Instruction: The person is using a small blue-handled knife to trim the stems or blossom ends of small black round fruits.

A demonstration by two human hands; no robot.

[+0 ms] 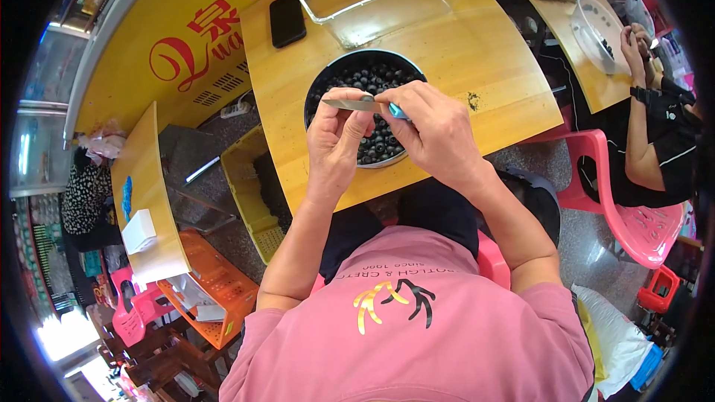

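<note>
A round bowl point(318, 78) on the wooden table holds many small, dark, round pieces point(380, 134) whose kind I cannot tell. Over the bowl, my left hand point(337, 138) pinches one dark round piece point(367, 98) between thumb and fingers. My right hand point(436, 123) is closed round the turquoise handle point(398, 112) of a small knife point(350, 105). Its blade points left, across the left fingertips and right by the held piece. Whether the edge touches that piece is hard to make out.
Beyond the bowl stands a clear plastic bin point(372, 11), with a black phone point(287, 21) to its left. A yellow crate point(249, 186) and an orange crate point(216, 290) are at left. On the right, a co-worker's hands point(634, 48) are near a clear bowl point(596, 33), beside a pink chair point(633, 231).
</note>
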